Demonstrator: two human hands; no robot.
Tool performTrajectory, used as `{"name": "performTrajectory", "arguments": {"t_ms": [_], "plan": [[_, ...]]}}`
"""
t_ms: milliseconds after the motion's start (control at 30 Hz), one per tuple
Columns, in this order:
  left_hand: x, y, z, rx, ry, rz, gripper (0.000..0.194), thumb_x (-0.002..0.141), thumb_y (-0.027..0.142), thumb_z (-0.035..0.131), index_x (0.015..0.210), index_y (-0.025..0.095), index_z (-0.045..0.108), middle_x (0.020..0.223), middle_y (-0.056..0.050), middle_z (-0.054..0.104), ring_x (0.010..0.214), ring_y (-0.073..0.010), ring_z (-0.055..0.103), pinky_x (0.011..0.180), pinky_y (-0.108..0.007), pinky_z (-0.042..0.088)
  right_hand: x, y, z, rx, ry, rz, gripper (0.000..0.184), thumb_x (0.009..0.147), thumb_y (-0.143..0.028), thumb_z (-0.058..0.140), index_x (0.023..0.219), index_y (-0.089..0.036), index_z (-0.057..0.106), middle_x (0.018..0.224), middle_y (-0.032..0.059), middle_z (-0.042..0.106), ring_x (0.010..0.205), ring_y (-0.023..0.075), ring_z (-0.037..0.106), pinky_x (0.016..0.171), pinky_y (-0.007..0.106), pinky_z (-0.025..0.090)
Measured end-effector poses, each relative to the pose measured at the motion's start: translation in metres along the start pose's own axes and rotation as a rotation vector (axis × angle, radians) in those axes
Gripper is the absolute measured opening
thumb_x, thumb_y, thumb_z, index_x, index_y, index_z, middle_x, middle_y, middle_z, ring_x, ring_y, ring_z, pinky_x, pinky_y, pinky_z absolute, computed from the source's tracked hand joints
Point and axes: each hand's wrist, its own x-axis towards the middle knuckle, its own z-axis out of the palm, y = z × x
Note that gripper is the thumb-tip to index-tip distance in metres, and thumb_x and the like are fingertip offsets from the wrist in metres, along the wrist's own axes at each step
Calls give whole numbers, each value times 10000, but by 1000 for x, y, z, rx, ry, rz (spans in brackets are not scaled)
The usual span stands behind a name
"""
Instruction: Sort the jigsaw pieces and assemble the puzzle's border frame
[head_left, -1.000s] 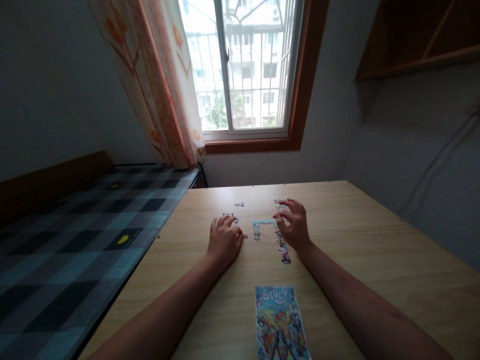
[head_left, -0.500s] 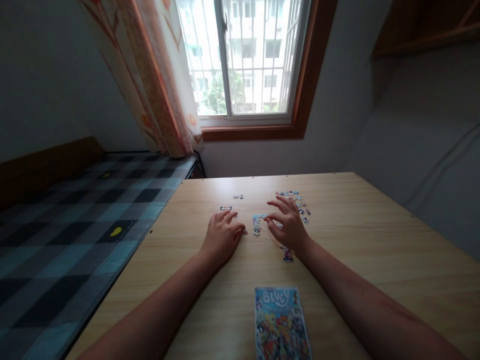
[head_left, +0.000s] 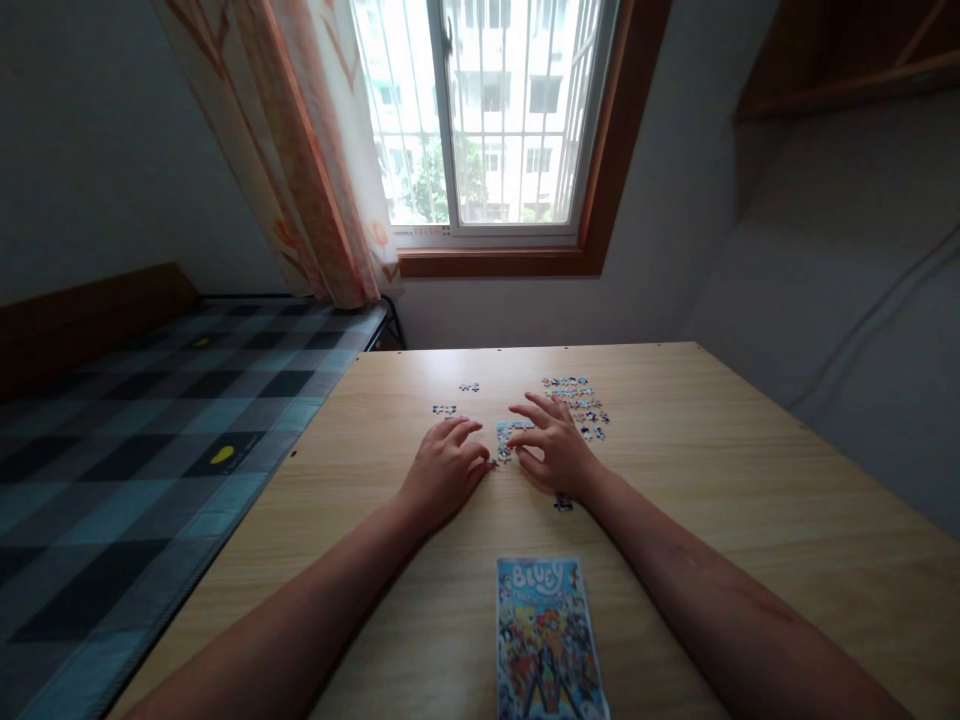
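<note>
On a light wooden table (head_left: 712,500) lies a partly joined jigsaw frame (head_left: 508,433), mostly covered by my right hand (head_left: 553,448). That hand rests palm down on it, fingers spread and pointing left. My left hand (head_left: 446,468) lies on the table just left of the frame, fingers loosely curled, tips next to a small piece. A pile of loose pieces (head_left: 581,405) sits beyond my right hand. Two small clusters (head_left: 444,409) (head_left: 469,387) lie farther left. A colourful picture card (head_left: 547,640) marked "Bluey" lies near the front edge.
A bed with a dark checked cover (head_left: 150,450) adjoins the table's left side. Behind the table are a barred window (head_left: 487,120), a patterned curtain (head_left: 300,150) and grey walls. A wooden shelf (head_left: 847,60) hangs at the upper right.
My right hand has slid left over the jigsaw frame, uncovering the loose pile behind it. The left hand has stayed in place. The view has tilted down a little.
</note>
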Motion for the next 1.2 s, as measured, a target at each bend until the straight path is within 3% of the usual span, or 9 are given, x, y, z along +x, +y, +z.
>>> {"name": "performTrajectory", "arguments": {"t_ms": [233,633,1200], "plan": [[2,11,3,51,49,87,109,897,304,680,873,256,775,1261,-79,689,1235,-295,565,1056,-513,470,3,0,0,28,-32,6,169,834,-208,665,887,-294,800,1380,53,635,1423,324,420,1180,636,208],[7,17,5,115,105,126,128,894,315,691,841,248,786,1207,-84,714,1158,-299,605,972,-502,528,4,1,4,62,-77,-13,148,816,-213,675,814,-294,799,1407,39,620,1425,335,421,1175,650,238],[3,23,1,117,17,134,155,900,300,656,949,252,795,1195,-82,729,1142,-303,619,976,-528,521,3,3,4,53,-41,-41,119,808,-200,681,820,-267,779,1382,65,632,1406,336,445,1156,633,285]]}}
